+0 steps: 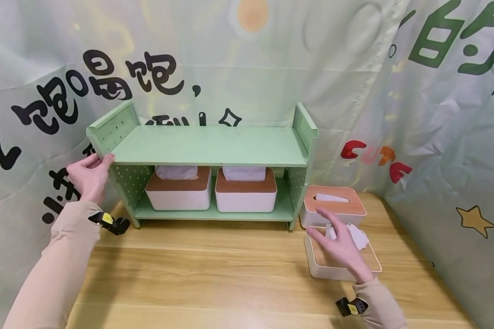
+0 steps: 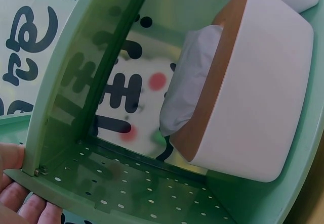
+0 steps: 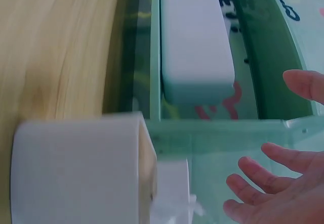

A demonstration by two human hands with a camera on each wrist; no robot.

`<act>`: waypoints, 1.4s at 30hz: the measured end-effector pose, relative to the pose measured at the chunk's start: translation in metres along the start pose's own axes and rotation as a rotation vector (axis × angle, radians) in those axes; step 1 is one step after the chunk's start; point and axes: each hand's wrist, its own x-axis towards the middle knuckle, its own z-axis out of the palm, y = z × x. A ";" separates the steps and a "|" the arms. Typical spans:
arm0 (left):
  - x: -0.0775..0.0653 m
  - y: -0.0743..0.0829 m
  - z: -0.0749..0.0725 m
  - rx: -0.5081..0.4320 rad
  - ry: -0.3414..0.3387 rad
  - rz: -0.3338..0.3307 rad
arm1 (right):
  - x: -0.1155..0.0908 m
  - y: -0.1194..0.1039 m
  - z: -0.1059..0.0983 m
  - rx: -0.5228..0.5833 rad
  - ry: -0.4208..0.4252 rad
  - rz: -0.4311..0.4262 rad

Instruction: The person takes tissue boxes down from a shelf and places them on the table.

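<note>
A two-tier green shelf (image 1: 210,144) stands against the printed cloth. My left hand (image 1: 91,178) pinches the front edge of its left side panel, thumb (image 2: 11,156) on one side and fingers (image 2: 34,210) on the other. On the lower tier sit two white tissue boxes with brown lids, a left one (image 1: 179,199) and a right one (image 1: 246,201), tissue showing at the top of each. My right hand (image 1: 340,243), fingers spread and holding nothing, hovers over the front tissue box (image 1: 331,273) to the right of the shelf, overlapping its lid in the head view.
Behind that front box, close beside the shelf's right panel, stands another tissue box (image 1: 335,219). Everything rests on a wooden table (image 1: 206,274). Printed cloth (image 1: 444,183) hangs along the back and both sides.
</note>
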 end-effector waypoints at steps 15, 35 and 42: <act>0.002 -0.002 0.001 -0.024 0.001 -0.006 | 0.008 -0.019 0.036 0.366 -0.110 0.032; 0.002 -0.002 0.000 -0.021 0.006 0.001 | 0.031 -0.023 0.079 0.688 -0.077 0.026; 0.001 -0.002 0.000 -0.019 0.008 0.006 | 0.043 -0.019 0.094 0.688 -0.046 0.005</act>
